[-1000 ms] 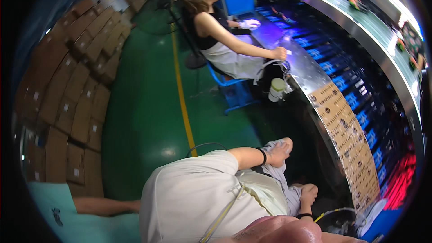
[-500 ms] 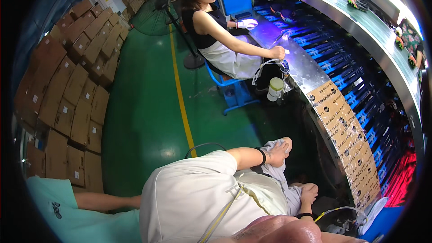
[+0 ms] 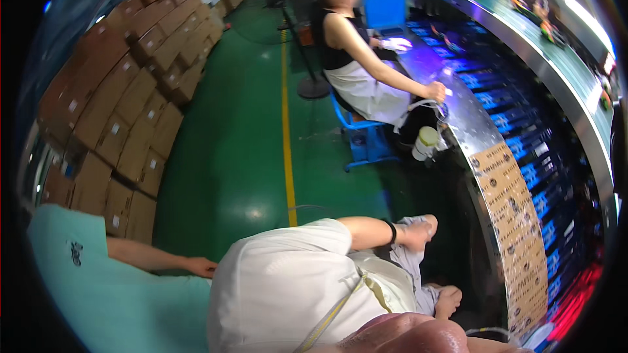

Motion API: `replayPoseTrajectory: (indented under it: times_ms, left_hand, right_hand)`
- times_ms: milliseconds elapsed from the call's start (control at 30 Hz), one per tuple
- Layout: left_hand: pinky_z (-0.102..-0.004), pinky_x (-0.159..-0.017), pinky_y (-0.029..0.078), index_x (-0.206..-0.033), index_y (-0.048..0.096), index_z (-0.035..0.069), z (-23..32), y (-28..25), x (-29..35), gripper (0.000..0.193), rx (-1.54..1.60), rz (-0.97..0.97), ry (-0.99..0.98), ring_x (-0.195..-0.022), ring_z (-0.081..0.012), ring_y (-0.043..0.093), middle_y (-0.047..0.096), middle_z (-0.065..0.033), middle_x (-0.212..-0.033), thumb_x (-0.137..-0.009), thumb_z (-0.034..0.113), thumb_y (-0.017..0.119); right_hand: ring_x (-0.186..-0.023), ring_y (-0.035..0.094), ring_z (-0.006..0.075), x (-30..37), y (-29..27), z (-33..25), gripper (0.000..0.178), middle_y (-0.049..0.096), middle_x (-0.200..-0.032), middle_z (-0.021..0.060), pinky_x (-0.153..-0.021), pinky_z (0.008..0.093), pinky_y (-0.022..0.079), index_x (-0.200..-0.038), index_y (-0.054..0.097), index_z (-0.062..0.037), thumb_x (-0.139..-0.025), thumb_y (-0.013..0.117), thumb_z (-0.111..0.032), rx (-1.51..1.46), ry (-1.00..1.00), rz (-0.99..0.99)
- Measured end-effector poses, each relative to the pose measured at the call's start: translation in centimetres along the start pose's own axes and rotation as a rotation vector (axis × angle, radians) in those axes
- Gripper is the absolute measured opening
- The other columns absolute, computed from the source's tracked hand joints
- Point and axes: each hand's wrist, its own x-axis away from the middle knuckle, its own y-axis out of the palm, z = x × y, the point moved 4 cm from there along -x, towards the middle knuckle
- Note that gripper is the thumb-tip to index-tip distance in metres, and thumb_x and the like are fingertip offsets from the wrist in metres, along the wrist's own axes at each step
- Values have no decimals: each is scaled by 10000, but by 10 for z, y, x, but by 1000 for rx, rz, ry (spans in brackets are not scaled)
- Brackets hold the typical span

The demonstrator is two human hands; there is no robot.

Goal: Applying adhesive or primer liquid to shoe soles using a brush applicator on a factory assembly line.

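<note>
My left hand [image 3: 415, 235], with a black band on its wrist, rests over one knee of my light grey trousers [image 3: 407, 263]. It holds nothing that I can see, and its fingers lie along the knee, somewhat blurred. Lower down, my right hand [image 3: 448, 302] lies on the other knee with nothing visible in it. A yellow and grey lanyard [image 3: 333, 310] crosses my white T-shirt [image 3: 275, 281]. Both hands are apart from the metal-edged workbench [image 3: 481, 127] on the right.
A co-worker [image 3: 360, 59] sits on a blue chair [image 3: 366, 134] at the bench, one hand gloved. Another person in a teal shirt [image 3: 124, 287] is at the lower left. Stacked cartons [image 3: 124, 124] line the left. A conveyor [image 3: 517, 36] with shoes runs above the bench. A fan [image 3: 314, 87] stands behind.
The view has turned left, so the co-worker, bench and cartons appear farther right. More of the teal-shirted person's forearm and hand shows. My hands stay on my knees.
</note>
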Motion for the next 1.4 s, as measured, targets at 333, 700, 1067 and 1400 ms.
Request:
replayPoseTrajectory:
  times_ms: [333, 700, 1067, 1400]
  left_hand:
    - [-490, -1053, 470, -1315, 539, -86, 98, -441, 147, 486, 824, 855, 820, -1201, -355, 599, 596, -217, -1351, -930, 210, 546]
    - [-506, -1070, 447, -1330, 523, -93, 127, -382, 83, 545, 1049, 793, 975, -1226, -373, 575, 583, -230, -1362, -934, 283, 525]
    - [-523, -1089, 422, -1346, 505, -99, 147, -460, 87, 617, 836, 985, 1235, -1254, -394, 547, 568, -245, -1374, -939, 363, 502]
    - [-538, -1105, 399, -1362, 490, -105, 147, -471, 118, 685, 758, 1025, 1223, -1279, -413, 523, 554, -258, -1385, -943, 436, 482]
  right_hand:
    - [-1286, 491, 489, 2, -7, -14, 910, 403, -1469, 248, -1021, 659, 437, -1510, 306, -104, -808, 721, -507, -116, 108, 96]
    - [-1272, 471, 532, 12, -2, -14, 827, 380, -1464, 289, -1013, 644, 433, -1542, 311, -228, -842, 649, -508, -61, 32, 98]
    - [-1309, 421, 502, 25, -13, 1, 968, 299, -1512, 294, -1015, 641, 424, -1583, 236, -167, -820, 669, -575, -56, 51, 19]
    - [-1110, 563, 500, 16, 0, -4, 616, 498, -1309, 285, -919, 638, 485, -1434, 423, -93, -912, 541, -397, -95, -70, 393]
